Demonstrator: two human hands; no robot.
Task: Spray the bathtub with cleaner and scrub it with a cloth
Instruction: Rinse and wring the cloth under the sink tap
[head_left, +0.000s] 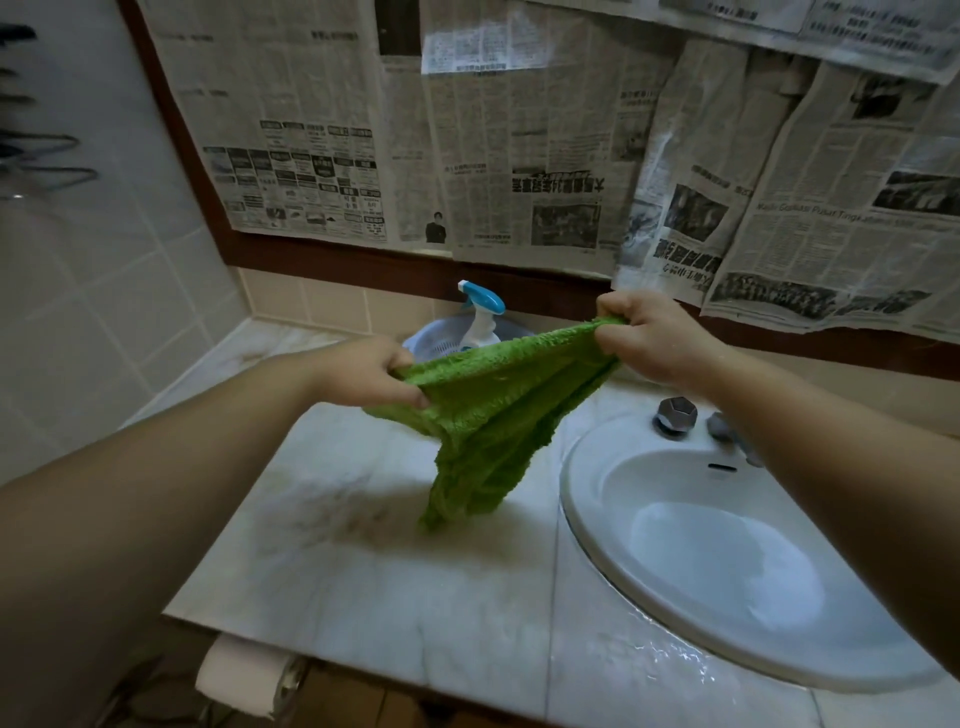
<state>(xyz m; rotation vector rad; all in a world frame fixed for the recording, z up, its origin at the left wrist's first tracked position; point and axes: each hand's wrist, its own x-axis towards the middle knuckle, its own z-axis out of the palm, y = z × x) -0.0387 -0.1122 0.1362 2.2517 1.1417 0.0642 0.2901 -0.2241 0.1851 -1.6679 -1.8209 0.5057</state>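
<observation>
A green fluffy cloth (488, 415) hangs stretched between both hands above a marble counter (363, 571). My left hand (363, 371) pinches its left corner. My right hand (644, 335) grips its right corner, held a little higher. The cloth's lower end droops toward the counter. Behind the cloth stands a white spray bottle with a blue trigger head (483, 306), partly hidden by the cloth, in or beside a pale blue basket (431, 340). No bathtub is in view.
A white round sink (727, 551) with a metal tap knob (675, 415) lies at the right. Newspapers (519, 130) cover the wall behind. Tiled wall at left carries hangers (47, 156). A toilet roll (244, 675) hangs under the counter's front edge.
</observation>
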